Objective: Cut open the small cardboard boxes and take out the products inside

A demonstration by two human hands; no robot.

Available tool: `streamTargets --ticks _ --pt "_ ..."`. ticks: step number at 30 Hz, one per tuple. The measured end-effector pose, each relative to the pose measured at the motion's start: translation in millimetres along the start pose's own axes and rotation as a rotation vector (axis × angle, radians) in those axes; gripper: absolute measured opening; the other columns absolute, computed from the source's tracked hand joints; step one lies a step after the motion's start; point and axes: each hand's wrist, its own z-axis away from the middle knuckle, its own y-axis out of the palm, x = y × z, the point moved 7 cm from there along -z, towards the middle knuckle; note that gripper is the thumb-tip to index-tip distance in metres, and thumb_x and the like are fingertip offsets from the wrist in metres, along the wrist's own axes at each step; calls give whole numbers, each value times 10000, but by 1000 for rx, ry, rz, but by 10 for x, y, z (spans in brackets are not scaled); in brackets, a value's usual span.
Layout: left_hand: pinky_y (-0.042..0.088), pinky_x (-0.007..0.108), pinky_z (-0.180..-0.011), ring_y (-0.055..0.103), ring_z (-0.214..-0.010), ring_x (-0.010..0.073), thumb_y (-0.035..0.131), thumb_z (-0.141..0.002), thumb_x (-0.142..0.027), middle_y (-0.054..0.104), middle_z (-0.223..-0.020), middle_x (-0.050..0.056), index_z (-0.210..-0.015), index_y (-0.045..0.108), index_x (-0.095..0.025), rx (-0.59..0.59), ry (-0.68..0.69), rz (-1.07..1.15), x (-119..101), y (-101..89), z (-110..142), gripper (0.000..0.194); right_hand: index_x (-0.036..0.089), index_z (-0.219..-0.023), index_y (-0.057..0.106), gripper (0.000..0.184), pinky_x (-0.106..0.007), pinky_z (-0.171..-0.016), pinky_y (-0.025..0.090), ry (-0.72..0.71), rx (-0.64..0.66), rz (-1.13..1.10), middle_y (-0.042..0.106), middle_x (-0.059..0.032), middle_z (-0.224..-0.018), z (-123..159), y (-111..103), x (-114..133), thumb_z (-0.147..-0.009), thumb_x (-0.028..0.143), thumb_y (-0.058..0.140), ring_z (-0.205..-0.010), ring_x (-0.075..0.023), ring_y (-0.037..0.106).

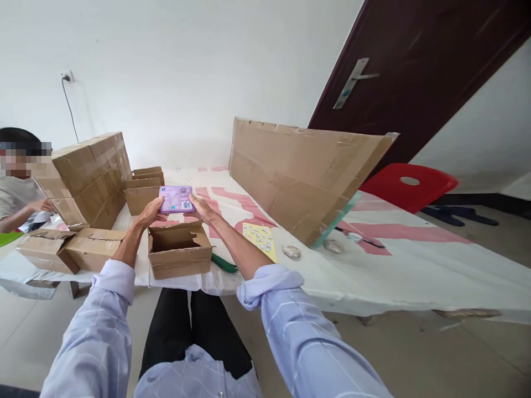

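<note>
Between my two hands is a flat purple package (176, 199) with a barcode on its lower right corner. My left hand (151, 213) grips its left edge, and my right hand (202, 209) closes on the right edge. Just below the package, an open cardboard box (180, 262) stands at the table's front edge; its inside looks dark and I cannot make out what it holds. Beside that box lies a green curved object (224, 263), partly hidden by my right forearm.
Stacked cartons (89, 177), small open boxes (143, 193) and two closed boxes (93, 249) stand left, near a seated person (19, 193). A large cardboard sheet (298, 171) leans at the back. A yellow sticker sheet (261, 239), tape rolls (291, 252) and a red chair (415, 185) are right.
</note>
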Motion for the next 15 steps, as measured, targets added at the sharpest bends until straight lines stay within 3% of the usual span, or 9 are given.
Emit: streamTargets --ticks 8,15 --pt "588 267 -579 760 -748 222 835 -916 -698 764 -940 102 -1123 661 -184 12 -168 45 346 -31 41 580 200 -1379 732 586 -418 -920 728 102 -22 -22 870 -135 -1182 42 -75 -300 -1132 691 529 -997 -257 844" --pt "588 271 -587 745 -716 204 855 -923 -651 765 -927 85 -1176 662 -190 12 -176 131 387 -47 51 560 180 -1382 739 532 -420 -972 708 90 -37 -3 869 -142 -1198 48 -65 -251 -1179 590 468 -1080 -267 838"
